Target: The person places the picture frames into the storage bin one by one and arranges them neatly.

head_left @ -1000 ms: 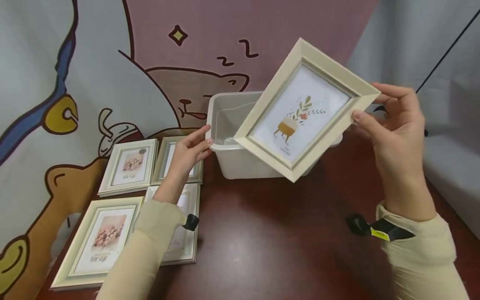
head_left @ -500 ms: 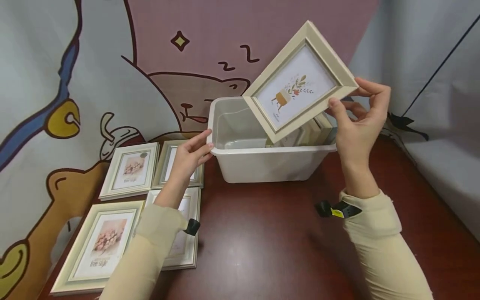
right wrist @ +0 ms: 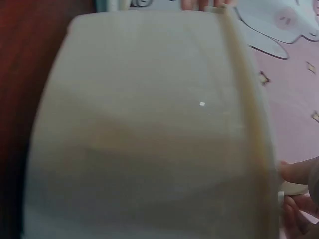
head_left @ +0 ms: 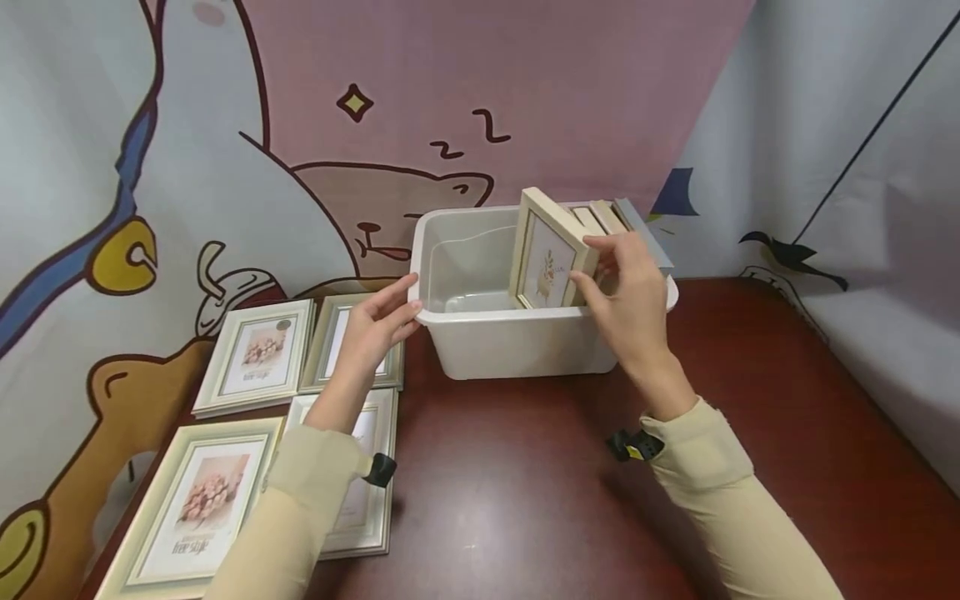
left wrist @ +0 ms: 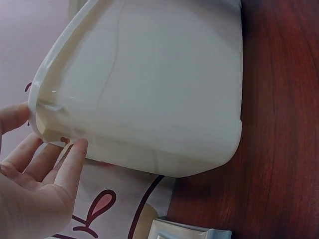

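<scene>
My right hand [head_left: 630, 300] pinches a cream picture frame [head_left: 547, 258] by its right edge, thumb on the front. The frame stands tilted, its lower part inside a white plastic bin [head_left: 525, 342], with a flower-pot print facing left. Several more frames [head_left: 607, 218] stand on edge in the bin to its right. My left hand [head_left: 378, 317] holds the bin's left rim; in the left wrist view its thumb and fingers [left wrist: 72, 167] are spread about the rim corner. In the right wrist view the bin wall [right wrist: 149, 99] fills most of the picture, and the right-hand fingertips [right wrist: 294, 172] show at the rim.
Stacked picture frames lie at the left: a flower-print frame [head_left: 258, 350] at the back, another flower-print frame [head_left: 206, 504] in front, and silver-edged frames beside them, partly under my left arm. A cartoon curtain [head_left: 585, 92] hangs behind the dark red table [head_left: 487, 467].
My right hand has brought the cream frame left and down, from above the bin to partly inside it, turning it more upright. The left hand stays on the rim.
</scene>
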Action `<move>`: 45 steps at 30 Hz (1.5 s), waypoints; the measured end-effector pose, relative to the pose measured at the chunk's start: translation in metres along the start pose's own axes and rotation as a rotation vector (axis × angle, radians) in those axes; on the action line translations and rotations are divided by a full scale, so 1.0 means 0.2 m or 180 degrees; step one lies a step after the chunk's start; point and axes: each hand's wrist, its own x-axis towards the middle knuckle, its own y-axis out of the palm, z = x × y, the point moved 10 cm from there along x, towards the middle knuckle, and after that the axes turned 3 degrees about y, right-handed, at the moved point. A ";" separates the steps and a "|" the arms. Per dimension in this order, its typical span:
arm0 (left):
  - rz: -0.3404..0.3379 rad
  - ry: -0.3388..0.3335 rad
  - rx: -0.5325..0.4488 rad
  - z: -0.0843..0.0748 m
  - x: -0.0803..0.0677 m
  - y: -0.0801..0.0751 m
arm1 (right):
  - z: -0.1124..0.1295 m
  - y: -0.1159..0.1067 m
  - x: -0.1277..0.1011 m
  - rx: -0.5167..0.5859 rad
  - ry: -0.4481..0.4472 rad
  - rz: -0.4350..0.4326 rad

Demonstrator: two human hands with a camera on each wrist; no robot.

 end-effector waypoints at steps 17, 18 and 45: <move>-0.0082 0.0030 -0.0011 0.00 -0.03 -0.03 | -0.03 0.08 -0.03 -0.0547 0.0105 0.0177; -0.0081 0.0029 -0.0019 0.00 -0.03 -0.02 | -0.04 0.08 -0.02 -0.0548 0.0101 0.0204; 0.0484 0.0159 0.0299 -0.04 -0.17 -0.22 | -0.48 -0.23 -0.24 0.0341 0.1166 -0.0028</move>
